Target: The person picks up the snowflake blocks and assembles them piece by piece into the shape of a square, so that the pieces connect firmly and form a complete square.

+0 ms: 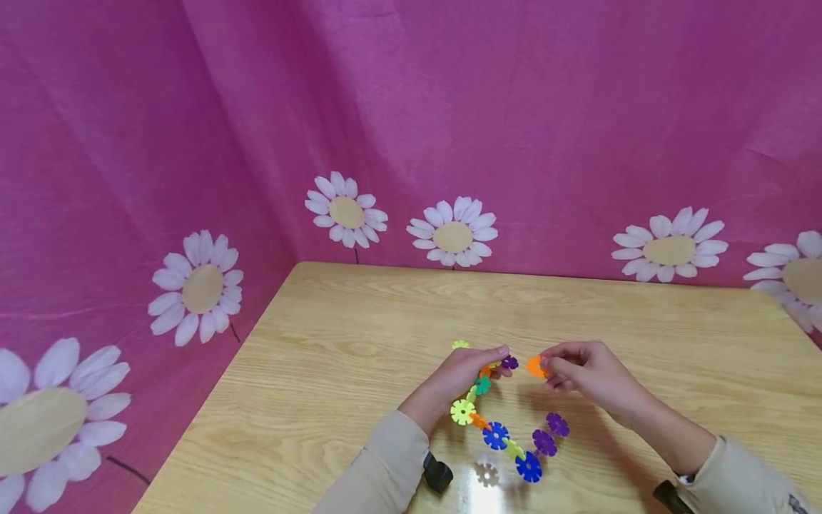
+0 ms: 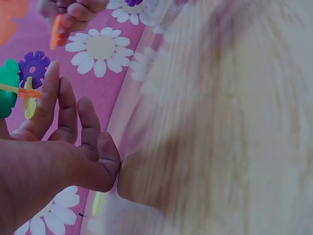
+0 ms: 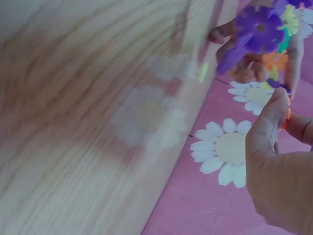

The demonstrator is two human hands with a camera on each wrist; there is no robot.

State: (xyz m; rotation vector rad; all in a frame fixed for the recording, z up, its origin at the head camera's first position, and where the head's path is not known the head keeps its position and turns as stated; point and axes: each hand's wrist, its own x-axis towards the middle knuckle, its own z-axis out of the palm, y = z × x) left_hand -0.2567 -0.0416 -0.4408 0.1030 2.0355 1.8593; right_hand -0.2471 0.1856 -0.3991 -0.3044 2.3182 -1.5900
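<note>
My left hand (image 1: 456, 371) holds a chain of linked flower-shaped plastic discs, with its thumb and fingers about the upper end. A purple disc (image 1: 509, 362) sticks out past the thumb, and a green disc (image 2: 9, 88) shows beside it in the left wrist view. Below the hand the chain loops down through yellow and orange pieces to a blue disc (image 1: 496, 435), ending in purple discs (image 1: 544, 442) at the right. My right hand (image 1: 594, 375) pinches a single orange disc (image 1: 535, 366) between thumb and fingers. It is apart from the purple disc, with a small gap between.
A yellow-green disc (image 1: 459, 345) lies on the wooden table (image 1: 359, 371) behind my left hand. Near the front is a pale disc shape (image 1: 486, 474), perhaps a reflection. A pink curtain (image 1: 546, 107) with daisies stands behind and at the left. Dark wrist devices (image 1: 438, 474) are on both arms.
</note>
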